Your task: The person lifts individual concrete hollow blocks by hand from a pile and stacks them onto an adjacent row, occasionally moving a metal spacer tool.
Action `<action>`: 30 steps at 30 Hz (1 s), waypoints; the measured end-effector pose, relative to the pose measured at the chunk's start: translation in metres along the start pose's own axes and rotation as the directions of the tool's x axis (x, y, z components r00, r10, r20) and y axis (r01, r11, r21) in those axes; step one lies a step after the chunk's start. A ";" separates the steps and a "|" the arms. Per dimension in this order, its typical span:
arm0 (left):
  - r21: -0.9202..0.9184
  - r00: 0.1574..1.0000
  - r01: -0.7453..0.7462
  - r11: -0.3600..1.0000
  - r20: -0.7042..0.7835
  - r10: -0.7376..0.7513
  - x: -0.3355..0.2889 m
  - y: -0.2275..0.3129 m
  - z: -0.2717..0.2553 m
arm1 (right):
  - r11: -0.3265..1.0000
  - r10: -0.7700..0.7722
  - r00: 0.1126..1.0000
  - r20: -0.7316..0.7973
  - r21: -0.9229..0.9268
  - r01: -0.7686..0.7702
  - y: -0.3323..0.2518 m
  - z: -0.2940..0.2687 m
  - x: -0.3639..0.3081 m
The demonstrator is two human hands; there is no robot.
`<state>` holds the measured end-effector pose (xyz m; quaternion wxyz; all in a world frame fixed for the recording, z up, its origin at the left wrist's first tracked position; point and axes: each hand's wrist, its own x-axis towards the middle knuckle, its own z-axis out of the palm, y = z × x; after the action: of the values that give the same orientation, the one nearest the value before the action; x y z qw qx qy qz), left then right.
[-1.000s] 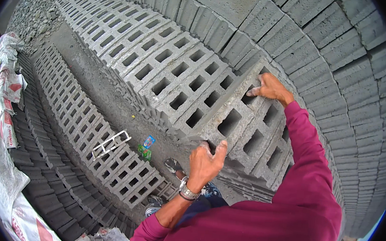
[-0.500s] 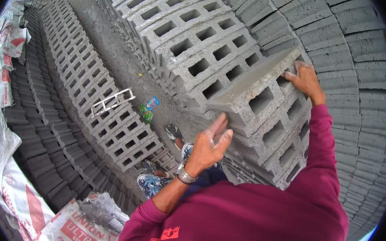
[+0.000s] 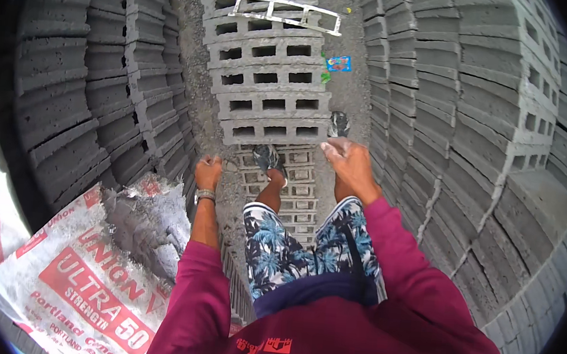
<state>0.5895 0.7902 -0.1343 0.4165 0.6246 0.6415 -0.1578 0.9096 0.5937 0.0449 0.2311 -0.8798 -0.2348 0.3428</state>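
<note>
Cement sack at lower left; white frame rests across hollow concrete blocks, grey, three-holed; left hand curled, fingers pressed together; right hand's closure cannot be told

The frame lies on the block row; stacks stand either side.

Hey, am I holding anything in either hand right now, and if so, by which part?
Nothing that shows: your left hand and right hand both look loosely curled, with no held thing visible in either.
</note>
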 end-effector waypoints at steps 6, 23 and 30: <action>0.055 0.998 -0.055 0.997 0.027 0.053 0.111 -0.041 0.030 | 0.897 0.072 0.997 0.036 -0.439 -0.049 0.097 0.239 0.071; 0.111 0.979 0.055 0.992 -0.200 -0.032 0.003 -0.002 0.000 | 0.920 0.311 0.946 0.095 -0.280 -0.275 0.065 0.219 0.035; -0.223 0.949 -0.069 0.972 -0.315 -0.005 -0.197 0.074 -0.142 | 0.955 -0.036 0.999 0.041 -0.293 0.047 -0.087 0.038 -0.066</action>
<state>0.5854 0.7733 0.1191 0.3817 0.5993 0.7032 0.0258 0.8172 0.6334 0.1018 0.1010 -0.8931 -0.3055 0.3145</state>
